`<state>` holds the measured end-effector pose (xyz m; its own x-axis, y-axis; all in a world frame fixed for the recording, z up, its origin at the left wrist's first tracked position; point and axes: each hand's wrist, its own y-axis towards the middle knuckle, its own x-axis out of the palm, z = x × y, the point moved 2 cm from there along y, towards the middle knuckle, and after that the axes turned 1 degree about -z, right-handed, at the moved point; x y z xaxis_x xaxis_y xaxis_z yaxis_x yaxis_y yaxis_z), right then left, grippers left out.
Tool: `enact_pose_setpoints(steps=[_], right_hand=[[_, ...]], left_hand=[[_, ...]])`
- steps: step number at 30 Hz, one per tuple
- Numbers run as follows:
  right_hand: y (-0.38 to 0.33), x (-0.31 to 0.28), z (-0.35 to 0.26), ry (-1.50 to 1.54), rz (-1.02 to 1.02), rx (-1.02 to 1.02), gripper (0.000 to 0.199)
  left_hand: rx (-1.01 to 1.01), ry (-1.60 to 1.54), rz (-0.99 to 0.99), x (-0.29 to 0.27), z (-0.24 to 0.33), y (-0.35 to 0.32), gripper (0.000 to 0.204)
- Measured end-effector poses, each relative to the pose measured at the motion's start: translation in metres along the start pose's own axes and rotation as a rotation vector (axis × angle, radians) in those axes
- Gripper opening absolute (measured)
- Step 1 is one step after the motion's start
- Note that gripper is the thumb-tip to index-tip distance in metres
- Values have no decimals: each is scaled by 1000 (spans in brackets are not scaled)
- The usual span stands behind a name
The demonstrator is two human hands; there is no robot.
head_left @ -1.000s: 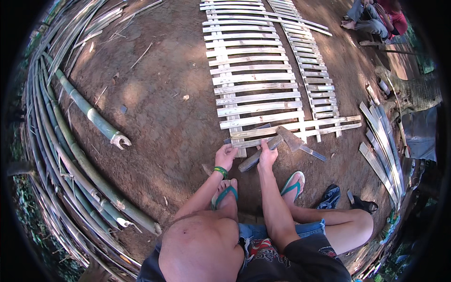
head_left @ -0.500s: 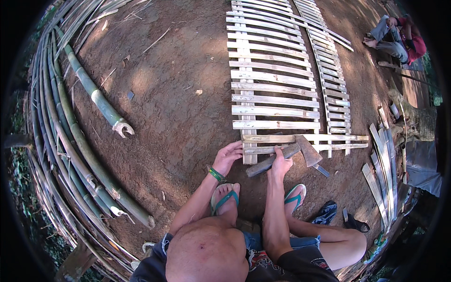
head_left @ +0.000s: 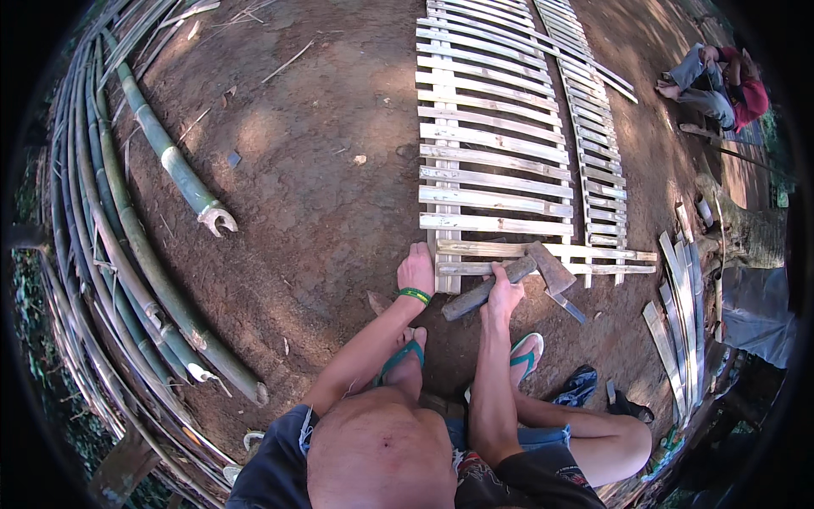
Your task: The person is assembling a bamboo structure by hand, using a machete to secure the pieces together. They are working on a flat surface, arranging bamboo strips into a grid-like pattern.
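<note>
My right hand (head_left: 504,293) is closed around the wooden handle of a hatchet (head_left: 490,288). Its metal head (head_left: 551,268) lies over the ends of two loose bamboo slats (head_left: 593,252), and a narrow metal blade (head_left: 568,308) shows just below it. My left hand (head_left: 415,270) is curled into a fist beside the near left corner of a bamboo slat panel (head_left: 496,193). Whatever its fingers hold, if anything, is hidden. Partly behind that wrist is a brownish flat thing (head_left: 379,302) I cannot identify.
A second, narrower slat panel (head_left: 598,153) lies to the right. Long bamboo poles (head_left: 127,229) line the left, with a short thick pole (head_left: 165,148) nearby. Split strips (head_left: 682,314) are piled at right, and a seated person (head_left: 721,89) is at the far right.
My left hand has drawn away from the slat ends and turned, its fingers now curled. My right hand and the hatchet stay nearly in place; the whole view has shifted slightly.
</note>
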<state>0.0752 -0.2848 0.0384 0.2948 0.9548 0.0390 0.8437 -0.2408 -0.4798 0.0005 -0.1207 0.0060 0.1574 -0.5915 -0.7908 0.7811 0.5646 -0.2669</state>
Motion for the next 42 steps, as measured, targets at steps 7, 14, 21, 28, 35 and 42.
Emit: enact_pose_setpoints(steps=[7,14,21,28,35,42], right_hand=[[8,2,16,-46,13,37,18],[10,4,16,-81,35,27,17],[13,3,23,-76,0,63,20],[16,8,35,-160,21,-49,12],[0,-2,12,-328,-165,99,21],[-57,-35,22,-619,-399,5,31]], left_hand=[[96,-523,31,2,-23,-39,46],[-127,-722,20,15,-27,-29,29],[-223,-840,4,37,-40,-41,27],[-425,-1425,-91,44,-49,-53,28],[-208,-1060,-9,34,-39,-59,29],[-245,-896,-92,25,-45,-58,33]])
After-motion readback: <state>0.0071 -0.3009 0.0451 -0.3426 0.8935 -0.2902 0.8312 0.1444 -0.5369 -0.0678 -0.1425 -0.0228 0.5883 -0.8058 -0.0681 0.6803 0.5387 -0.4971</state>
